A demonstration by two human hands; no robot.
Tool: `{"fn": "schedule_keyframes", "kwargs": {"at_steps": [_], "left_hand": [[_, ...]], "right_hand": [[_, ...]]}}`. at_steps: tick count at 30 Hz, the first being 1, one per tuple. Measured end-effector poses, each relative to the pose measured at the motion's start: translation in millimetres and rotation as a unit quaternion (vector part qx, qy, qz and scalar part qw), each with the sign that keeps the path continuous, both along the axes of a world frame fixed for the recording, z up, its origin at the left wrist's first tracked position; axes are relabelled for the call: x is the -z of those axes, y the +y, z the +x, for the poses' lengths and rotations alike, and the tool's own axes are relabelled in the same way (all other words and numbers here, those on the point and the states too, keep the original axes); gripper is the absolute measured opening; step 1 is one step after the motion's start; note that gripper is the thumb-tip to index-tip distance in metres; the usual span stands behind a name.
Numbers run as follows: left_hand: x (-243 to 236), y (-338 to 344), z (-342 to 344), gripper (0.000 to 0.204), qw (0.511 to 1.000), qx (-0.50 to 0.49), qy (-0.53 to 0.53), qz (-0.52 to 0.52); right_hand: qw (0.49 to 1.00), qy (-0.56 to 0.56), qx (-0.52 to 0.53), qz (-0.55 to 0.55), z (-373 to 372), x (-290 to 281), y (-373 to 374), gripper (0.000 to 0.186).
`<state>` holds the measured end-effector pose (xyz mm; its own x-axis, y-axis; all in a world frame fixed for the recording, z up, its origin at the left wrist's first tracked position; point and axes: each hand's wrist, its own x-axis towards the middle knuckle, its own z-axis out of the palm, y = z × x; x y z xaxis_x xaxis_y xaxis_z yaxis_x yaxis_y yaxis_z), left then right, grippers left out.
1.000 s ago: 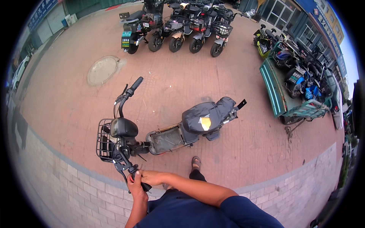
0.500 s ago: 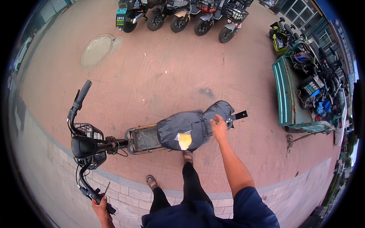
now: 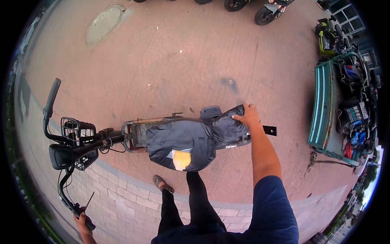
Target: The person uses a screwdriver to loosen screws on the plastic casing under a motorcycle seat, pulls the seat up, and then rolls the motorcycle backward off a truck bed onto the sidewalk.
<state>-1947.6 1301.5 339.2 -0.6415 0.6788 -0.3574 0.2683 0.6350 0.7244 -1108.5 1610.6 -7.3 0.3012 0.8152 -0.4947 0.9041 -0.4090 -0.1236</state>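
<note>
An electric bike stands across in front of me, its handlebar (image 3: pixel 61 179) at the left. My left hand (image 3: pixel 82 223) is closed round the near handlebar grip (image 3: pixel 90 224). A thin straight rod (image 3: pixel 89 200) sticks up beside that hand; I cannot tell whether it is a brake lever or a loose tool. Black sheeting covers the wide front seat (image 3: pixel 183 138), with a yellow and white patch (image 3: pixel 180 159) on its near side. My right hand (image 3: pixel 248 116) grips the far end of the smaller, black-covered rear seat (image 3: pixel 228 128), thumb on top, the other fingers partly hidden.
A wire basket (image 3: pixel 79 134) sits at the bike's front. A flat black bracket (image 3: pixel 269 130) juts out past the rear. Rightward stands a green cargo bed (image 3: pixel 323 105) loaded with scooters. A parked scooter's wheel (image 3: pixel 265 15) shows at the top, and a round manhole cover (image 3: pixel 105 23) at upper left.
My right hand has come down from above the rear seat onto its end and taken hold. A dark flat piece now shows beyond the seat. The bike appears further left as the view shifted.
</note>
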Motion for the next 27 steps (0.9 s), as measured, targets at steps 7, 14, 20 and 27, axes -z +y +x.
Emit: {"fn": "schedule_keyframes", "kwargs": {"at_steps": [7, 14, 20, 27], "left_hand": [[-4, 3, 9, 0.074, 1.000, -0.018, -0.016, -0.015], [4, 11, 27, 0.073, 0.999, -0.033, -0.031, 0.018], [-2, 17, 42, 0.064, 0.998, -0.051, -0.037, 0.018], [-14, 22, 46, 0.043, 0.999, -0.050, 0.011, -0.002]], "right_hand": [[0.999, -0.040, 0.026, 0.020, -4, 29, -82, 0.099], [0.991, -0.099, 0.071, 0.052, -26, 43, -91, 0.098], [0.985, -0.050, 0.133, 0.101, -60, 5, -76, 0.092], [0.937, 0.139, 0.152, 0.283, -169, -71, -104, 0.070]]}}
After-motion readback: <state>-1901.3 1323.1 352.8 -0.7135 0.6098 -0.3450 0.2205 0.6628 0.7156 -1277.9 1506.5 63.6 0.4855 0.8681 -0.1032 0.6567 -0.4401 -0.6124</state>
